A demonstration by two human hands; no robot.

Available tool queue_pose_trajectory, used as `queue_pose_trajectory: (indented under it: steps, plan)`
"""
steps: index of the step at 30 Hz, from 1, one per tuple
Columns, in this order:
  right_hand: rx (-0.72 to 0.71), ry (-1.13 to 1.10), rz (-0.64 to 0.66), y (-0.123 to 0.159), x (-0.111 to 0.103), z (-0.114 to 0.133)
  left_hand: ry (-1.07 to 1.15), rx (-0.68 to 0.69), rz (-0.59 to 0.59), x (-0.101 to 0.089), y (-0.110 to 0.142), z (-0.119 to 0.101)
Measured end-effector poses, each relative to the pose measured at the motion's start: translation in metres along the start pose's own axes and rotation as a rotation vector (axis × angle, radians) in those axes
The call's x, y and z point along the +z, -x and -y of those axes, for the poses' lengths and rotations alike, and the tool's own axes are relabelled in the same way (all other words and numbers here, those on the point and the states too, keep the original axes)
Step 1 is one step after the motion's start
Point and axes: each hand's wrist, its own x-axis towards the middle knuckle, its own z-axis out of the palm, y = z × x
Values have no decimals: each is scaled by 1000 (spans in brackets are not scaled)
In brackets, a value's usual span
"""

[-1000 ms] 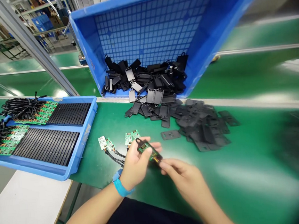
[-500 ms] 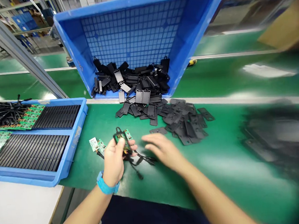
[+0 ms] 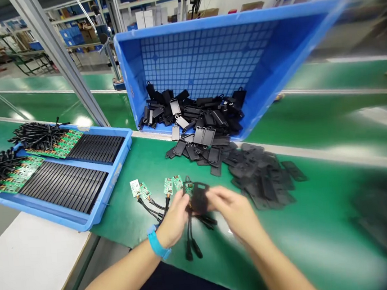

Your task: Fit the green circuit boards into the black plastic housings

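My left hand (image 3: 173, 218) is closed around a small black plastic case with a green circuit board (image 3: 189, 189) inside it. Two black cables with plug ends (image 3: 192, 249) hang below. In my right hand (image 3: 235, 208) a flat black cover plate (image 3: 201, 198) is pinched by its edge, held against or just over the case; which, I cannot tell through the blur. Several loose circuit boards (image 3: 168, 186) with black leads lie on the green bench beside my left hand. Beyond my right hand spreads a heap of flat black covers (image 3: 267, 177).
A big blue crate (image 3: 127, 78) lies tipped toward me, black cases (image 3: 208, 137) spilling from it. At the left, a blue tray (image 3: 116, 170) holds rows of black pieces, circuit boards and bundled cables. A metal post (image 3: 60, 62) rises behind the tray. A dark blurred pile (image 3: 382, 214) lies far right.
My right hand, fingers apart and holding nothing before, now grips a cover plate at the case in my left hand. The whole view has shifted, with things appearing further right and lower.
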Motion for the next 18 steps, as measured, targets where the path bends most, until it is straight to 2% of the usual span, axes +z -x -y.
queue_pose_trajectory:
  steps: [2, 6, 10, 14, 16, 18]
  plan:
    - [136, -152, 30, 4, 7, 11, -120, 52, 44, 1, 2, 1]
    - [185, -160, -69, 7, 10, 19, -324, 120, 197, 2, 5, 0]
    - [248, -198, -89, 11, 7, 20, -481, 187, 164, 3, 9, -1]
    - [205, -175, -97, 12, 4, 19, -617, 194, 130, 4, 14, -5]
    - [190, -184, -46, 11, 2, 18, -636, 193, 148, 4, 15, -6]
    - [168, -226, 106, 10, 1, 16, -618, 180, 181, 4, 16, -4]
